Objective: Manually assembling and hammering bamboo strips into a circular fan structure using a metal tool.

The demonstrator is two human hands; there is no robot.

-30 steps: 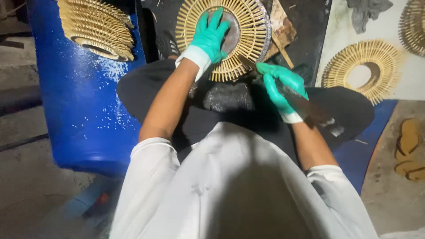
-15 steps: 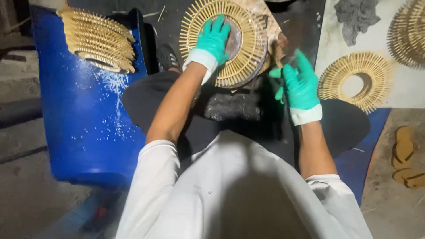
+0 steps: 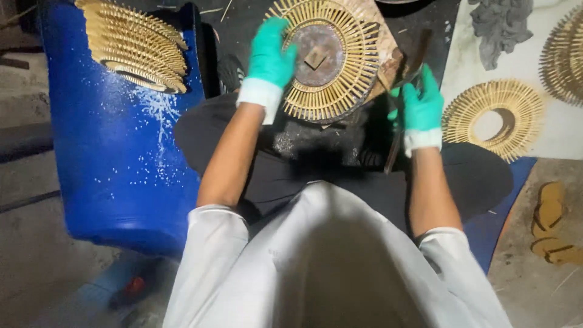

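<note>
A round sunburst ring of thin bamboo sticks (image 3: 349,73) lies in front of me around a dark rusty disc (image 3: 316,45). My left hand (image 3: 270,58), in a green glove, grips the ring's left rim. Also gloved in green, my right hand (image 3: 419,106) is shut on a long dark metal tool (image 3: 404,91) beside the ring's right edge. The tool runs from above the hand down past my wrist.
A stack of finished bamboo rings (image 3: 136,45) rests on a blue barrel (image 3: 115,158) at left. Another ring (image 3: 492,118) lies on a white sheet (image 3: 562,130) at right, with a further one (image 3: 565,51) at the edge. Sandals (image 3: 549,225) lie on the floor at lower right.
My right hand has lifted with the tool up to the ring's right edge. My left hand slid from the disc's middle to the ring's left rim.
</note>
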